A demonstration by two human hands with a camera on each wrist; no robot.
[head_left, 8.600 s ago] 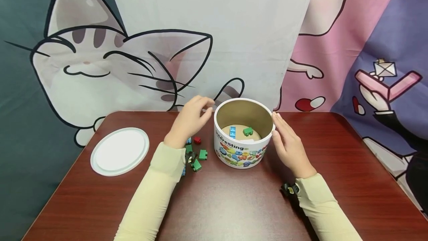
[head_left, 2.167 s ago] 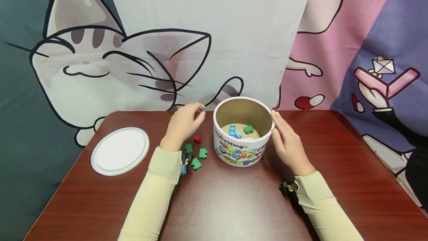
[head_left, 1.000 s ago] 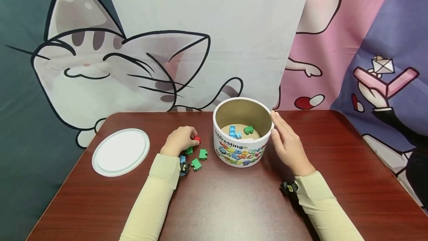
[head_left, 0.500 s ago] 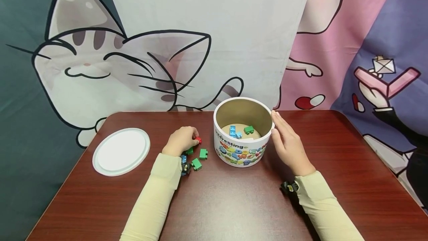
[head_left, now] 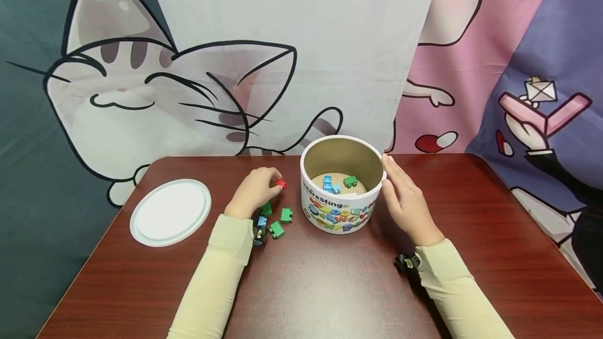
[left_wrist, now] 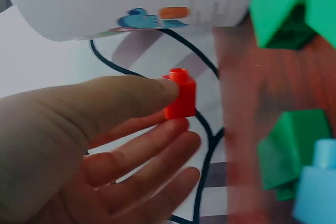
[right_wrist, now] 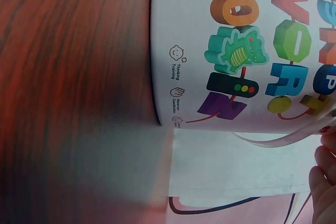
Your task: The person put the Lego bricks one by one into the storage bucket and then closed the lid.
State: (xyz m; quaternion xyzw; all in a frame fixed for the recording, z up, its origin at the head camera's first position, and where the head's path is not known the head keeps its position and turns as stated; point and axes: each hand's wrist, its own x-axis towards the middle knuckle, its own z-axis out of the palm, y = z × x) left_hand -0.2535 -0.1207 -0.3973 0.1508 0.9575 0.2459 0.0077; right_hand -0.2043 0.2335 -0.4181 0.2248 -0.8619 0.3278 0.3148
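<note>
Red block (left_wrist: pixel 184 98): bright, boxy, studded | left hand (head_left: pixel 254 191): pinching it | right hand (head_left: pixel 408 204): fingers straight, against bucket (head_left: pixel 340 214)

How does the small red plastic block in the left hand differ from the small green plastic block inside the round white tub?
Hold: the red block is pinched by the left hand; no hand touches the green block.
Place: the red block is outside the tub, held above the table; the green block lies on the tub's floor.
Shared: both are small, single-coloured toy blocks.
</note>
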